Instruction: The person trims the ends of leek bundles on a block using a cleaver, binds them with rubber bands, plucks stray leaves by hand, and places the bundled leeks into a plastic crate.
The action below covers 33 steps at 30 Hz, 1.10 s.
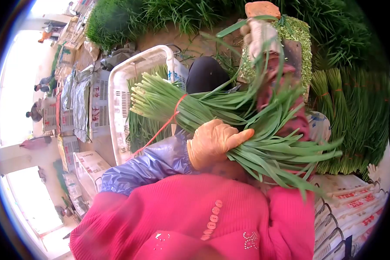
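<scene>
My left hand (216, 143), in an orange rubber glove, is wrapped round a thick bundle of garlic chives (164, 102). Its pale cut ends point to the upper left and its leaves fan out to the right. A red band (176, 111) circles the stalks, and a strand of it stretches down over my left sleeve. Farther up, my right hand (262, 39), in a whitish glove, is blurred by motion. Its fingers are curled at a few loose chive leaves (242, 27), beside a board (295, 56) strewn with chopped green bits.
A white plastic crate (117, 99) with more chives stands at the left, by my dark-clad knee (208, 73). Loose chives (177, 15) are heaped at the top. Tied bundles (351, 117) lie at the right, above stacked crates (351, 203). People (37, 110) are in the far left background.
</scene>
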### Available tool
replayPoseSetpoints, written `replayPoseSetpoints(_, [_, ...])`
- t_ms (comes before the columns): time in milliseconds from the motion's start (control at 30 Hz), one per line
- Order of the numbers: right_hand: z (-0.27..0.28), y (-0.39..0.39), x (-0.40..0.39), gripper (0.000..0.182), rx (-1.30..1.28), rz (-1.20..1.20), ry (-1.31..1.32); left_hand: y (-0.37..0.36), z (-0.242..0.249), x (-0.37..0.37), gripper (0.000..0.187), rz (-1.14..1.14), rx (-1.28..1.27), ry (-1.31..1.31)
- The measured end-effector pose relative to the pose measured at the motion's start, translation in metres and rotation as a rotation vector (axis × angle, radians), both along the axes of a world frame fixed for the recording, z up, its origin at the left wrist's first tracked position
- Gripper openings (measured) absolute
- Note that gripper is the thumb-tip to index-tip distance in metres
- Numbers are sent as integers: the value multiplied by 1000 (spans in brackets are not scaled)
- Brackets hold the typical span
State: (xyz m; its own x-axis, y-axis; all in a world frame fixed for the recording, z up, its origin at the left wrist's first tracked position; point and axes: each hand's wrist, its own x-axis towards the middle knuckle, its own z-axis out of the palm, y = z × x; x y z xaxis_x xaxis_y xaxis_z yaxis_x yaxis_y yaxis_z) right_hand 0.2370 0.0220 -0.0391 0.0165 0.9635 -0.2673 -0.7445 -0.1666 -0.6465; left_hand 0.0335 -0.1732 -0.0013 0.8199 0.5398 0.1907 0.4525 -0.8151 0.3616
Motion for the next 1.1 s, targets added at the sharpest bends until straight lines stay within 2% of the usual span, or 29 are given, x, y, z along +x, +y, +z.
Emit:
replayPoseSetpoints(67, [9, 16, 9, 20, -81, -260, -485, 1, 3, 1, 61, 27, -29, -40])
replayPoseSetpoints(133, [-7, 19, 54, 25, 118, -134, -649, 7, 3, 2, 61, 33, -79, -65])
replayPoseSetpoints(200, [0, 3, 88, 28, 14, -76, -780, 16, 8, 3, 58, 116, -95, -176])
replayPoseSetpoints(233, [-5, -2, 108, 30, -109, -20, -951, 25, 16, 8, 47, 213, -50, -244])
replayPoseSetpoints(267, [-6, -2, 130, 42, -288, 82, -1201, 37, 22, 10, 37, 307, 0, -309])
replayPoseSetpoints(300, [-4, -15, 147, 46, -273, -23, -1315, 51, 20, 6, 34, 415, -138, -426])
replayPoseSetpoints(367, [4, -45, 159, 51, -244, -277, -1247, 81, 27, -2, 28, 589, -457, -657])
replayPoseSetpoints(400, [7, -58, 159, 52, -231, -420, -1060, 93, 34, -2, 25, 653, -639, -772])
replayPoseSetpoints(433, [10, -67, 161, 49, -175, -503, -1119, 100, 29, -1, 25, 674, -660, -948])
replayPoseSetpoints(467, [13, -76, 164, 46, -122, -587, -1176, 104, 29, -2, 25, 662, -651, -936])
replayPoseSetpoints(533, [52, -108, 137, 37, -20, -557, -1511, 111, 30, -5, 27, 734, -643, -1023])
replayPoseSetpoints(600, [105, -146, 81, 27, 27, -437, -1444, 116, 23, -10, 29, 738, -637, -1044])
replayPoseSetpoints(633, [113, -163, 54, 25, 243, -296, -1186, 116, 21, -11, 28, 744, -645, -1067])
replayPoseSetpoints(700, [106, -167, 18, 23, 712, -145, -1209, 117, 21, -11, 28, 748, -650, -1090])
replayPoseSetpoints(733, [92, -161, 1, 24, 987, -130, -1496, 119, 22, -11, 26, 750, -623, -1080])
replayPoseSetpoints(800, [57, -159, -38, 33, 817, 25, -1705, 120, 27, -13, 25, 754, -588, -1068])
replayPoseSetpoints(867, [29, -165, -57, 35, 704, 269, -1824, 122, 33, -14, 24, 826, -731, -1168])
replayPoseSetpoints(967, [21, -175, -59, 39, 623, 352, -1684, 124, 28, -17, 30, 800, -725, -1139])
replayPoseSetpoints(1000, [17, -178, -60, 39, 616, 359, -1683, 125, 23, -18, 33, 786, -729, -1123])
replayPoseSetpoints(1067, [10, -182, -59, 47, 632, 95, -1552, 133, 13, -21, 32, 781, -698, -1109])
replayPoseSetpoints(1100, [12, -183, -55, 56, 568, 82, -1473, 133, 12, -18, 27, 779, -681, -1142])
